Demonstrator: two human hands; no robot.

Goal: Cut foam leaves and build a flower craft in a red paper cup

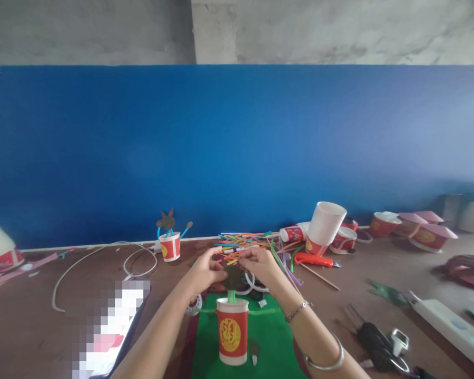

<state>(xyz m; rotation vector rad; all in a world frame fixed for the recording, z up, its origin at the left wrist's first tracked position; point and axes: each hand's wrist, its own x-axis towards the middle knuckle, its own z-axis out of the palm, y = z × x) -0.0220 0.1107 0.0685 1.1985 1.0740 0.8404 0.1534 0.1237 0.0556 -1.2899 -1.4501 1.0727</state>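
A red and white paper cup (233,332) with a gold emblem stands upright in front of me. A pale green strip (231,296) rises from its mouth, and thin green arms (263,312) stick out from both sides. Above the cup is a dark round paper piece (234,276) at the top of the strip. My left hand (204,271) has its thumb at the piece's left edge, the index finger stretched forward. On the other side, my right hand (263,267) pinches at its upper right edge. The fingertips behind the piece are hidden.
A green mat (209,347) lies beneath the cup. Behind are colourful sticks (240,242), stacked cups (326,226) and an orange cutter (314,259). A finished-looking cup figure (170,246) stands left of them. A phone (114,326), keys (379,339) and a power strip (450,326) flank my arms.
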